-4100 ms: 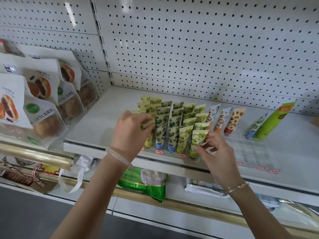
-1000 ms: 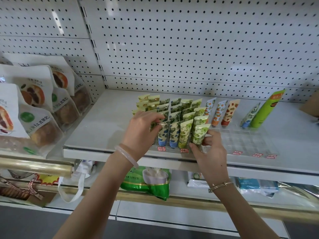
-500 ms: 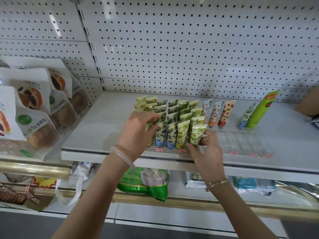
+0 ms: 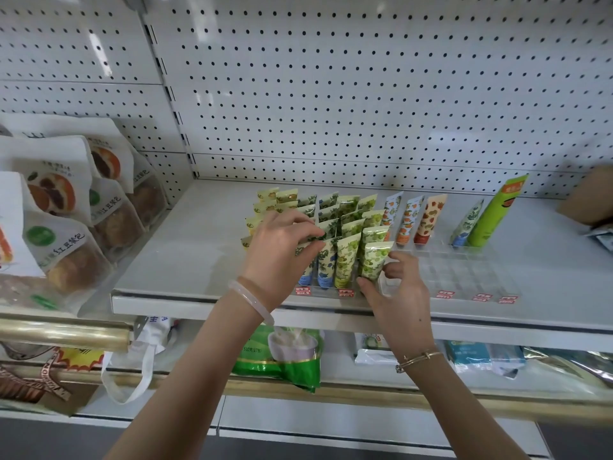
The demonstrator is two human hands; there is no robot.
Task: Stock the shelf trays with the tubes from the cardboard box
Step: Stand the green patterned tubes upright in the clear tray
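Little has moved since the earlier frames: both hands stay at the left tray (image 4: pixel 326 289), and the right hand (image 4: pixel 394 290) keeps its pinch low on the front green tube (image 4: pixel 373 260), thumb against bent fingers. The left hand (image 4: pixel 282 247) lies with curled fingers on the tube tops; whether it grips one I cannot tell. The left tray looks nearly full. The clear right tray (image 4: pixel 464 277) holds only five tubes along its back, so I judge much stocking remains. The cardboard box (image 4: pixel 593 197) sits at the shelf's right end.
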